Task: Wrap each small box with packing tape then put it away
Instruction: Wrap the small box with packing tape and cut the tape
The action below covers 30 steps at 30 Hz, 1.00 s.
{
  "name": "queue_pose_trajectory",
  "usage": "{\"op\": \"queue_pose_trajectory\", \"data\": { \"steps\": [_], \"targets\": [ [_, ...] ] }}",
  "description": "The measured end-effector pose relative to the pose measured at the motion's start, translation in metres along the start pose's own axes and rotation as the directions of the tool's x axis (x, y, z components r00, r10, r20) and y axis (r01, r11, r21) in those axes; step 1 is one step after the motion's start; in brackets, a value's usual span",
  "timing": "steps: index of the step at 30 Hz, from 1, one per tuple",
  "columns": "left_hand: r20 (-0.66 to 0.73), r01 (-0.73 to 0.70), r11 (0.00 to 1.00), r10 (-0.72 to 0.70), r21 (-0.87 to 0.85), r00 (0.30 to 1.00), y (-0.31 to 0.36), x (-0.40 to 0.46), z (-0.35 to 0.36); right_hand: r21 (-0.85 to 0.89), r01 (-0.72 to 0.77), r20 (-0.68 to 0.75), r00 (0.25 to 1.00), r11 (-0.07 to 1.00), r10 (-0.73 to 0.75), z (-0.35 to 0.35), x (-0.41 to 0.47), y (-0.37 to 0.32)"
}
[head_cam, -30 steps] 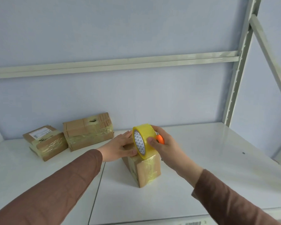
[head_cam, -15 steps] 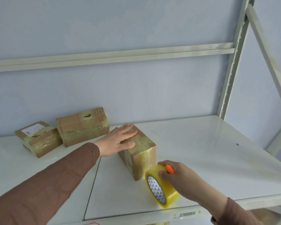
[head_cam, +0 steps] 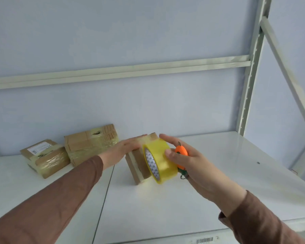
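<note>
A small cardboard box [head_cam: 137, 164] stands on the white shelf [head_cam: 218, 164] at the middle, partly wrapped in clear tape. My left hand [head_cam: 125, 147] lies flat on its top with straight fingers. My right hand [head_cam: 187, 161] holds a yellow roll of packing tape [head_cam: 163, 160] against the box's right side, thumb on the roll's face. An orange cutter [head_cam: 182, 154] sits in the same palm. The roll hides much of the box's right face.
Two taped cardboard boxes stand at the back left: one with a white label [head_cam: 44, 158] and a larger one [head_cam: 92, 144] beside it. A grey upright post [head_cam: 248, 95] and a slanted brace [head_cam: 289, 73] rise at the right. The shelf's front edge [head_cam: 206, 240] carries a barcode sticker.
My right hand has brought the tape roll up from near the shelf's front edge to the box's right side. My left hand has stayed flat on the box top.
</note>
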<state>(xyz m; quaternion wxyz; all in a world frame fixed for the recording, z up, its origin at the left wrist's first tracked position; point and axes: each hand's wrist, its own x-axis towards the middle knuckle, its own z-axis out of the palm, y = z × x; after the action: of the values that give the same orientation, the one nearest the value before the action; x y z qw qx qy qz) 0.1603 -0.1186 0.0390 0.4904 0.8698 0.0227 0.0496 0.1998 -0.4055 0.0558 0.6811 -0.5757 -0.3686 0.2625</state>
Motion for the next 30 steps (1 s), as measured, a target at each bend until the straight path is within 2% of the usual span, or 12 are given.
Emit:
{"op": "queue_pose_trajectory", "data": {
  "steps": [2,4,5,7,9,12,15,17,21,24,25,30],
  "targets": [
    [-0.08,0.036,0.998,-0.041,-0.054,0.996,0.001,0.003,-0.005,-0.084,0.079,-0.032,0.996,0.993,-0.082,0.006,0.015,-0.001],
    [-0.221,0.004,0.996,-0.024,-0.091,0.975,-0.001,0.008,-0.008,-0.18,0.146,-0.038,0.987,0.973,-0.155,0.013,0.03,0.003],
    [-0.305,-0.049,0.998,0.036,-0.034,0.952,-0.003,0.01,-0.01,-0.214,0.175,-0.021,0.983,0.961,-0.183,0.016,0.038,0.005],
    [-0.377,-0.111,0.958,0.209,0.264,0.902,0.001,0.011,-0.013,-0.301,0.211,0.001,0.975,0.93,-0.221,0.02,0.054,0.009],
    [-0.262,-0.181,0.884,0.314,0.431,0.912,0.006,0.009,-0.015,-0.37,0.232,0.023,0.97,0.9,-0.24,0.023,0.068,0.013],
    [-0.063,-0.148,0.918,0.183,0.367,0.981,0.011,0.003,-0.021,-0.404,0.223,0.044,0.974,0.887,-0.224,0.025,0.085,0.016],
    [-0.081,0.008,0.863,0.038,0.505,0.996,0.006,0.001,-0.026,-0.462,0.197,0.029,0.978,0.865,-0.208,0.03,0.097,0.011],
    [-0.112,0.017,0.816,0.059,0.578,0.992,0.002,0.001,-0.024,-0.508,0.164,-0.016,0.98,0.846,-0.2,0.032,0.103,0.003],
    [-0.147,0.037,0.862,0.043,0.505,0.988,-0.012,0.004,-0.03,-0.619,0.057,-0.116,0.98,0.783,-0.163,0.033,0.082,-0.002],
    [-0.084,0.043,0.84,0.004,0.54,0.996,-0.014,0.004,-0.039,-0.775,-0.038,-0.107,0.992,0.631,-0.072,0.037,0.041,0.02],
    [-0.063,0.034,0.826,0.002,0.563,0.998,-0.014,0.006,-0.039,-0.782,-0.075,-0.129,0.991,0.619,-0.044,0.037,0.032,0.03],
    [-0.012,-0.051,0.719,0.082,0.693,0.997,-0.018,0.008,-0.035,-0.669,-0.192,-0.215,0.975,0.718,0.061,0.026,0.028,0.066]
  ]
}}
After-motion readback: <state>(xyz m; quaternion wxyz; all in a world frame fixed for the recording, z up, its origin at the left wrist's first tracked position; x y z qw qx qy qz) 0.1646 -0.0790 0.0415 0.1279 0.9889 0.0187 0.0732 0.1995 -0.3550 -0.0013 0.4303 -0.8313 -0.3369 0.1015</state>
